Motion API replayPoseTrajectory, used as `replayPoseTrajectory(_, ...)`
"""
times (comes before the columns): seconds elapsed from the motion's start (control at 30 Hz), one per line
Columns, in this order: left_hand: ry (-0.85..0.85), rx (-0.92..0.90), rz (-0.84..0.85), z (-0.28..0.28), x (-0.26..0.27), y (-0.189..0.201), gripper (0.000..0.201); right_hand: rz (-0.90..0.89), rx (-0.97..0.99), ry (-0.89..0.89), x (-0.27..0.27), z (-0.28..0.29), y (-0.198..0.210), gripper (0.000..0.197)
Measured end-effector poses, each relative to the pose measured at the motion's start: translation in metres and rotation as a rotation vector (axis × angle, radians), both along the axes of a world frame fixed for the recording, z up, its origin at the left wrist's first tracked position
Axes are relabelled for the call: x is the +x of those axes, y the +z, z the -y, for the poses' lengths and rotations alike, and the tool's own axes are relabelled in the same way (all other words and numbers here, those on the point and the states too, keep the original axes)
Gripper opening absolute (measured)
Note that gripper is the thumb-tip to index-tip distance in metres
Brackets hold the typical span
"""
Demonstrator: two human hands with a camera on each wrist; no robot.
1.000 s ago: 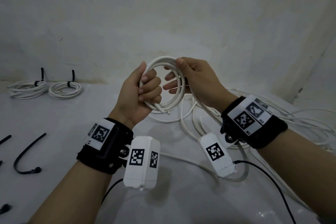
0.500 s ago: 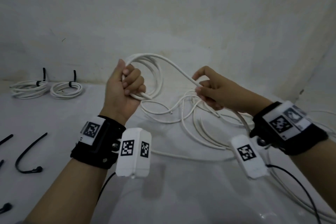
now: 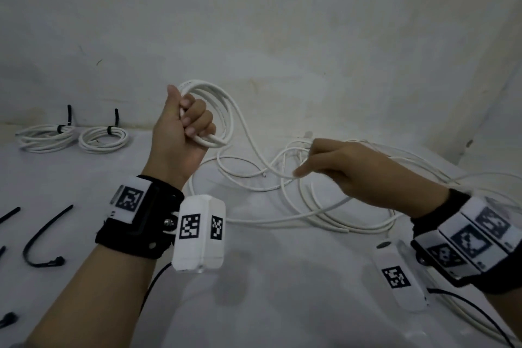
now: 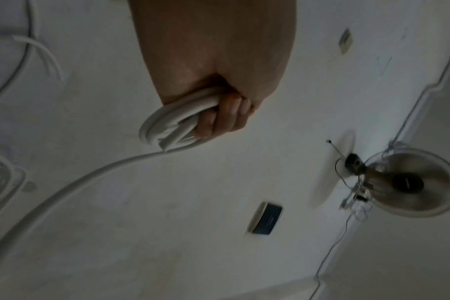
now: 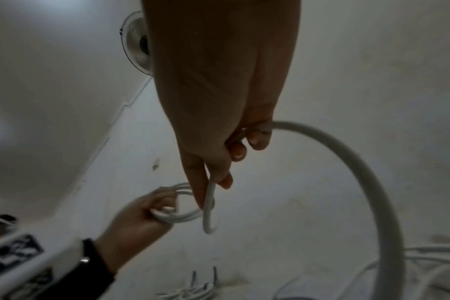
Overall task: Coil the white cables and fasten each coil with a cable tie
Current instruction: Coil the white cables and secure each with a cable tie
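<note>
My left hand [image 3: 186, 127] is raised, its fingers curled round a small coil of white cable [image 3: 223, 110]; the left wrist view shows the same coil [image 4: 167, 127] inside the fist. From the coil the cable runs down and to the right into my right hand [image 3: 333, 164], which is lower and holds the strand between thumb and fingers. In the right wrist view the cable [image 5: 209, 201] passes through the right hand's fingers [image 5: 234, 152] and arcs away to the right. The remaining loose cable [image 3: 310, 206] lies in tangled loops on the white surface.
Two finished coils [image 3: 45, 137] [image 3: 103, 138] with black ties lie at the back left by the wall. Loose black cable ties [image 3: 42, 237] [image 3: 8, 213] lie at the left edge. More white cable [image 3: 466, 178] trails off to the right.
My hands were together at the coil. The right hand has slid away down and to the right along the cable, while the left hand has moved a little left with the coil.
</note>
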State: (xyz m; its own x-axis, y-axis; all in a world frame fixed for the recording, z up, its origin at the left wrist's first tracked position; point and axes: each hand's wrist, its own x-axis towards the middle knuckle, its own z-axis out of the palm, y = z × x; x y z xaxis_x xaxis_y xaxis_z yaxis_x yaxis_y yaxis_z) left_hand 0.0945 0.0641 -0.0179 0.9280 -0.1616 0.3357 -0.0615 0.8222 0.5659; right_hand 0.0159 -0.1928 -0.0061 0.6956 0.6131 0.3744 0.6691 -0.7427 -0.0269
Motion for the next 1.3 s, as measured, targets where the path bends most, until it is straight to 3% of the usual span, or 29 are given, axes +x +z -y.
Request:
replayPoseTrajectory(0.13,-0.057,0.192,0.014,0.026,-0.012,0.000,0.045,0.085,-0.034,0.149,-0.010,-0.035,0.017,0.034)
replayPoseTrajectory(0.27,-0.095,0.340,0.050,0.048,-0.024,-0.005,0.044,0.086,0.125,0.241,-0.004,-0.058,0.026,0.027)
replayPoseTrajectory(0.37,-0.055,0.470,0.100,0.057,-0.033,-0.007,0.047,0.099,0.267,0.186,0.004,-0.062,0.029,0.020)
replayPoseTrajectory(0.47,-0.119,0.506,0.097,0.057,-0.038,-0.002,0.050,0.114,0.424,0.130,0.010,-0.061,0.032,0.013)
replayPoseTrajectory(0.7,-0.346,0.318,-0.023,0.049,-0.035,0.002,0.054,0.401,0.784,-0.022,0.038,-0.058,0.022,0.016)
replayPoseTrajectory(0.83,-0.399,0.233,-0.024,0.042,-0.032,0.002,0.058,0.334,0.860,0.006,0.050,-0.065,0.000,0.022)
replayPoseTrajectory(1.0,-0.363,0.222,-0.034,0.035,-0.028,0.004,0.062,0.172,0.809,0.099,0.049,-0.066,-0.003,0.037)
replayPoseTrajectory(1.17,-0.282,0.301,-0.017,0.038,-0.031,0.005,0.061,0.379,0.741,0.027,0.052,-0.064,-0.003,0.017)
replayPoseTrajectory(1.3,-0.084,0.505,0.030,0.038,-0.033,0.007,0.043,0.460,0.735,-0.003,0.054,-0.061,-0.003,0.015)
